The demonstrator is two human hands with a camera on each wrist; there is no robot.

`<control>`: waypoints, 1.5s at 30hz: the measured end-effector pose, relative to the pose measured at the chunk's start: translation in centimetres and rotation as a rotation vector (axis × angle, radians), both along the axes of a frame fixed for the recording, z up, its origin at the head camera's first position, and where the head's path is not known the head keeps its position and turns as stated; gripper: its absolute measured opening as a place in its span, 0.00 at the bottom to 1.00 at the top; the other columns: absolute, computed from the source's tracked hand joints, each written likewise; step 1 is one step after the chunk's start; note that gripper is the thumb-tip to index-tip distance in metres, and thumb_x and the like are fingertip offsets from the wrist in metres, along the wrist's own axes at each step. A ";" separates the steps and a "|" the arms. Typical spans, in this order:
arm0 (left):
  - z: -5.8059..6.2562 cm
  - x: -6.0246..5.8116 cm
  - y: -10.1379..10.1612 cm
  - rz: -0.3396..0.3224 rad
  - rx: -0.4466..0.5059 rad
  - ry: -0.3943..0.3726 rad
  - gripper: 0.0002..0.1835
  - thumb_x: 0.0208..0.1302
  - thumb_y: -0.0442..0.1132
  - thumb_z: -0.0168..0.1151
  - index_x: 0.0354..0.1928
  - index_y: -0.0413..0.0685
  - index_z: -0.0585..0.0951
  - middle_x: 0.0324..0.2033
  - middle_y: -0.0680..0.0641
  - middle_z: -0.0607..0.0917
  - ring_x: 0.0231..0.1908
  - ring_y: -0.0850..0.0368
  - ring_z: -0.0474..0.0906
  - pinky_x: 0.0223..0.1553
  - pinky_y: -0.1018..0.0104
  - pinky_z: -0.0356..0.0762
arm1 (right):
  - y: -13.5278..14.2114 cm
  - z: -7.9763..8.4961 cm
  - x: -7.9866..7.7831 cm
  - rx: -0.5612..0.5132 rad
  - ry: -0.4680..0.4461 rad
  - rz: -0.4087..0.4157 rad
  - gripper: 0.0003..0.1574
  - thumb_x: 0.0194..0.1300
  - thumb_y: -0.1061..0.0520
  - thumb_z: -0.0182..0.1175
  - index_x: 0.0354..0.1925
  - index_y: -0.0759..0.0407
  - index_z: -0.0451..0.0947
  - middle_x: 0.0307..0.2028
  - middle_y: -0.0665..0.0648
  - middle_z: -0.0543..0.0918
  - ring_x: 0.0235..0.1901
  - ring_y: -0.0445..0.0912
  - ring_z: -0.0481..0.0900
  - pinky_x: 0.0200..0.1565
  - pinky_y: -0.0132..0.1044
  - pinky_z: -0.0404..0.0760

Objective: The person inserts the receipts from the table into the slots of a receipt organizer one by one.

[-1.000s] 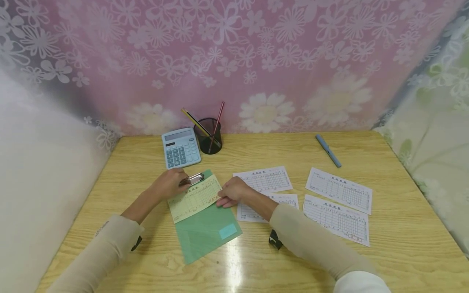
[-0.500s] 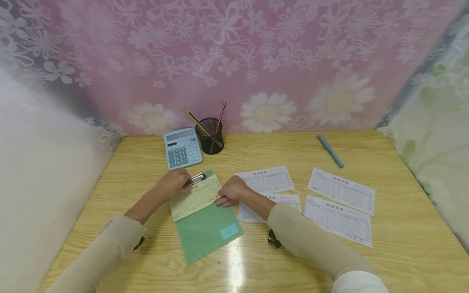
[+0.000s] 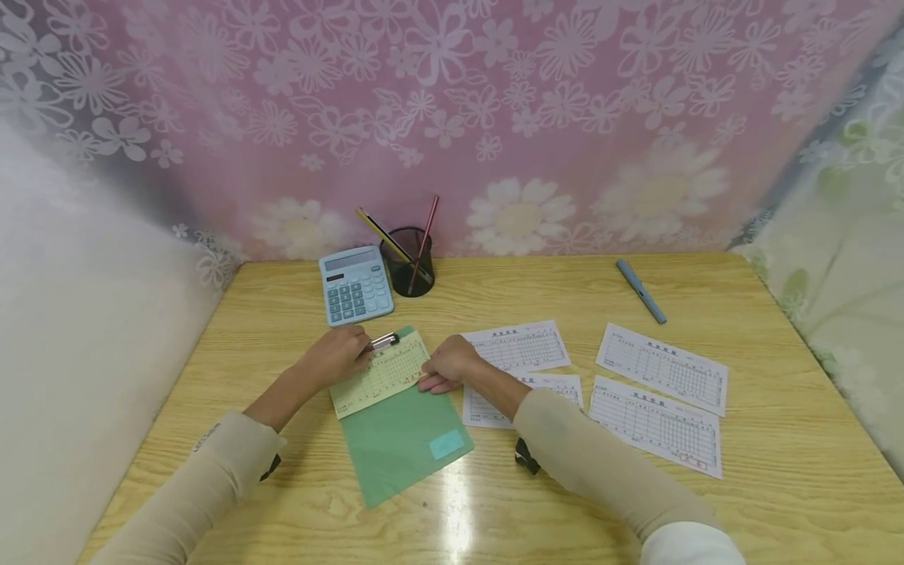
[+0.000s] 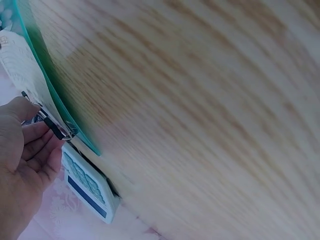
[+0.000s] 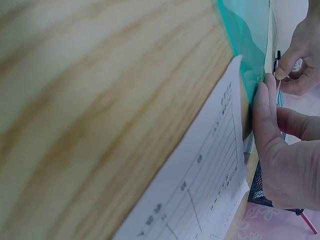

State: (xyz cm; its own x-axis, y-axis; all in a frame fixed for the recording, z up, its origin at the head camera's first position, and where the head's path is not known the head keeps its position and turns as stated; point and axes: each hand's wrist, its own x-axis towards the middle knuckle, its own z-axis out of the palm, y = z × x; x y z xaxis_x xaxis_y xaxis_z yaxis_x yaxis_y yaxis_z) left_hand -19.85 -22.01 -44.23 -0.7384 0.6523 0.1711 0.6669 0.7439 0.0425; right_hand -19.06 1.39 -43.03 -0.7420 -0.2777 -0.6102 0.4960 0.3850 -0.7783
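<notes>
A green clipboard (image 3: 399,455) lies tilted on the table, with a yellow printed form (image 3: 384,380) over its upper half. My left hand (image 3: 336,355) grips the metal clip (image 3: 384,341) at the board's top; in the left wrist view its thumb presses the clip (image 4: 52,125) from one side, fingers curled on the other. At the form's right edge, my right hand (image 3: 452,362) pinches the paper between thumb and fingers. The form's top edge lies at the clip, partly hidden by my left hand. A light blue label (image 3: 446,445) sits on the board's lower right.
White printed forms lie in two pairs: one form (image 3: 519,345) by my right hand, another (image 3: 657,424) farther right. A calculator (image 3: 356,286) and a black mesh pen cup (image 3: 408,271) with pencils stand behind the clipboard. A blue pen (image 3: 641,290) lies at the back right.
The yellow form has slid slightly up the clipboard toward the clip, with my right hand still at its edge. My left hand stays on the clip. The head view has shifted slightly.
</notes>
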 end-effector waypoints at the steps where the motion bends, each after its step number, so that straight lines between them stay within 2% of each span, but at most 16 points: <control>1: 0.0 0.0 0.0 -0.005 0.005 0.002 0.05 0.56 0.32 0.65 0.25 0.39 0.81 0.22 0.48 0.79 0.25 0.58 0.72 0.29 0.64 0.74 | 0.0 0.0 -0.1 0.002 -0.001 -0.002 0.12 0.63 0.66 0.58 0.44 0.73 0.73 0.29 0.63 0.87 0.30 0.49 0.88 0.34 0.37 0.84; 8: -0.1 0.1 -0.1 -0.030 0.017 0.024 0.08 0.56 0.30 0.62 0.21 0.42 0.78 0.20 0.50 0.77 0.23 0.59 0.67 0.28 0.65 0.71 | -0.4 0.3 -0.4 0.011 -0.011 -0.024 0.13 0.63 0.65 0.58 0.45 0.74 0.74 0.30 0.64 0.87 0.31 0.50 0.88 0.36 0.36 0.84; 14: -0.3 0.0 -0.2 -0.015 0.016 0.012 0.08 0.56 0.30 0.63 0.21 0.42 0.78 0.19 0.50 0.75 0.23 0.60 0.65 0.28 0.66 0.70 | -0.6 0.2 -0.7 -0.006 -0.009 -0.031 0.17 0.63 0.65 0.58 0.48 0.76 0.72 0.31 0.64 0.87 0.32 0.50 0.87 0.36 0.37 0.84; 19: -0.3 0.0 -0.1 0.006 0.007 0.007 0.06 0.56 0.31 0.63 0.23 0.41 0.79 0.20 0.50 0.77 0.23 0.60 0.67 0.28 0.66 0.71 | -0.6 0.1 -0.8 -0.025 -0.010 -0.033 0.15 0.64 0.66 0.58 0.47 0.75 0.73 0.32 0.65 0.87 0.32 0.50 0.87 0.36 0.37 0.84; 29: -0.4 0.0 -0.2 -0.009 0.004 0.040 0.05 0.54 0.31 0.65 0.23 0.40 0.80 0.21 0.49 0.78 0.24 0.59 0.69 0.28 0.66 0.72 | -0.6 0.0 -0.9 -0.029 -0.006 -0.032 0.13 0.64 0.66 0.58 0.45 0.74 0.73 0.31 0.65 0.87 0.31 0.50 0.87 0.35 0.38 0.84; 37: -0.1 0.1 -0.2 0.017 0.016 -0.007 0.05 0.55 0.33 0.65 0.25 0.39 0.80 0.22 0.49 0.79 0.24 0.59 0.70 0.28 0.65 0.73 | -0.6 0.1 -0.9 -0.018 -0.002 -0.026 0.14 0.64 0.65 0.58 0.46 0.74 0.73 0.31 0.65 0.87 0.31 0.50 0.87 0.36 0.38 0.84; 41: 0.1 0.0 -0.2 0.040 0.027 -0.061 0.06 0.57 0.34 0.66 0.26 0.40 0.80 0.22 0.48 0.78 0.25 0.59 0.70 0.28 0.64 0.73 | -0.3 0.5 -0.8 0.009 0.019 0.016 0.13 0.64 0.64 0.58 0.44 0.73 0.75 0.30 0.64 0.87 0.29 0.48 0.87 0.35 0.38 0.84; 45: 0.2 0.1 -0.3 0.067 0.018 -0.114 0.07 0.59 0.37 0.66 0.29 0.39 0.81 0.25 0.48 0.79 0.26 0.59 0.72 0.30 0.64 0.74 | 0.8 1.1 -0.7 0.079 0.077 0.119 0.11 0.64 0.61 0.58 0.37 0.71 0.79 0.28 0.63 0.87 0.27 0.48 0.87 0.35 0.38 0.85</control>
